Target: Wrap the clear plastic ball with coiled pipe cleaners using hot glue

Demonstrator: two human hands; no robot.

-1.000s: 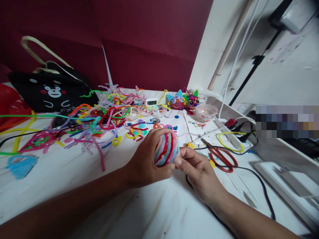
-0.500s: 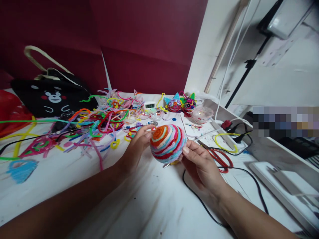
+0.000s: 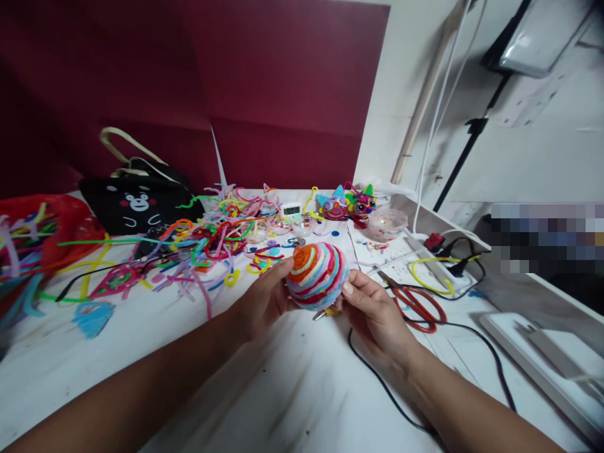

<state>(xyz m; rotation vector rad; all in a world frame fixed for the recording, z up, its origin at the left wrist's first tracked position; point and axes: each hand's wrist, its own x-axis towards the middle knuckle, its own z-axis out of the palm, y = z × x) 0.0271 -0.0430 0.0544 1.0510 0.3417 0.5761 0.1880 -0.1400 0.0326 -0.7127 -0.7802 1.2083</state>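
A ball [image 3: 317, 277] wrapped in bands of orange, cream, red, pink and blue pipe cleaner is held between both hands above the white table. My left hand [image 3: 268, 289] grips its left side, the thumb near the orange end and the other fingers partly hidden beneath. On the right side, my right hand [image 3: 372, 305] pinches the ball between thumb and fingers. Under the ball shows a yellow tool with a metal tip [image 3: 325, 313], mostly hidden. Orange-handled scissors [image 3: 418, 307] lie just right of my right hand.
Tangled pipe cleaners [image 3: 207, 242] spread across the left and back, before a black bag [image 3: 136, 201]. Behind the ball are a small digital timer [image 3: 290, 210], two decorated cat-eared figures [image 3: 334, 206] and a clear bowl [image 3: 387, 223]. A power strip [image 3: 443, 267] and black cable [image 3: 391, 399] lie on the right.
My left hand has closed onto the ball's left side, where its fingers were raised and looser before. The right hand keeps its hold. The camera view has shifted slightly left.
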